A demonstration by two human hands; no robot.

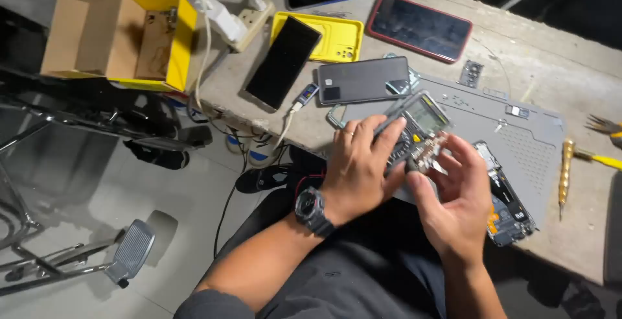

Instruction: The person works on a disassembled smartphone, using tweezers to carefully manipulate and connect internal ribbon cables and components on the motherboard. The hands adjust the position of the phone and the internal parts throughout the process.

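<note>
Head view, hands: the left hand (360,163) is wrapping its fingers over the top and near side of a small digital multimeter (418,126), closed on it and holding it raised just over the grey work mat (518,141), tilted so the display is facing the wearer. A black wristwatch (313,210) is sitting on that wrist.
Head view, right hand: the right hand (457,192) is cupping in from the other side, thumb and fingertips pinching at the meter's lower end where pale fittings and red detail are showing; what exactly is being pinched is too small to tell. The two hands are working against each other, one steadying and one handling the small part.
Meter position: it is hanging between both hands, over the near left part of the mat, just beside an opened phone (505,196) lying with its circuit board exposed.
Mat: it is lying flat on the concrete bench (551,53), seemingly to keep small parts together; a tiny module (471,72) is resting near its far edge.
Bench, far side: a dark grey phone (363,80) is lying back-up, a black phone (283,61) is leaning across a yellow case (337,37), and a red-edged phone (419,27) is lying screen-up.
Bench, right: a brass-coloured screwdriver (565,173) is lying within reach of the right hand.
Bench, left: an open cardboard box with a yellow lining (116,34) is sitting beside a white power strip (249,21) that is feeding cables down off the edge.
</note>
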